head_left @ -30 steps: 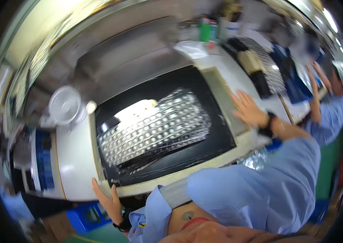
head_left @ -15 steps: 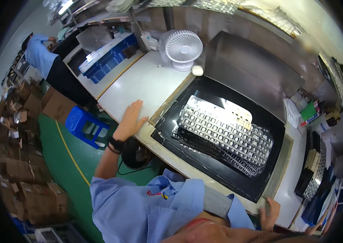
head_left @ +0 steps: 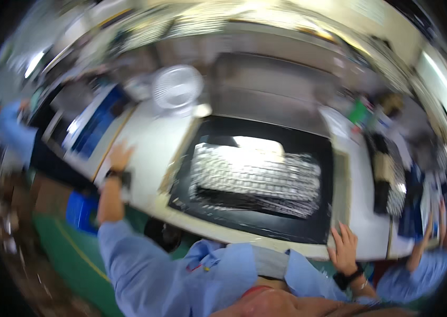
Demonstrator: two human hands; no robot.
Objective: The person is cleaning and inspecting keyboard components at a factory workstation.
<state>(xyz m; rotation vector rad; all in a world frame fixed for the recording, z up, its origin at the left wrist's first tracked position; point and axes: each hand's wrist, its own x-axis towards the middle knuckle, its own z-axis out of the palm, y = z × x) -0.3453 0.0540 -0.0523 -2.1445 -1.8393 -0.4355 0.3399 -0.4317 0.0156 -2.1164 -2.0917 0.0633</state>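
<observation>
My left hand [head_left: 120, 157] lies on the white tabletop [head_left: 149, 145], holding nothing, its fingers spread though smeared by motion. At the front right edge of the bench, my right hand [head_left: 344, 249] rests with fingers stretched and apart. Between them a black mat [head_left: 287, 227] carries a stack of silvery perforated plates [head_left: 255, 171], shaped like keyboard frames with rows of square holes. The stack's lower plates look dark along the near side. Neither hand touches the plates.
A white fan [head_left: 177, 89] and a small white object [head_left: 202, 110] stand behind. A metal panel [head_left: 273, 87] rises beyond the mat. More dark and silvery plates [head_left: 395, 198] lie right. A co-worker's sleeve [head_left: 419, 274] shows lower right; another person [head_left: 17, 134] stands far left, near a blue stool [head_left: 81, 211].
The view has swung right, blurring the picture. My right hand now shows more fully at the bench edge with fingers spread; my left still lies on the white tabletop.
</observation>
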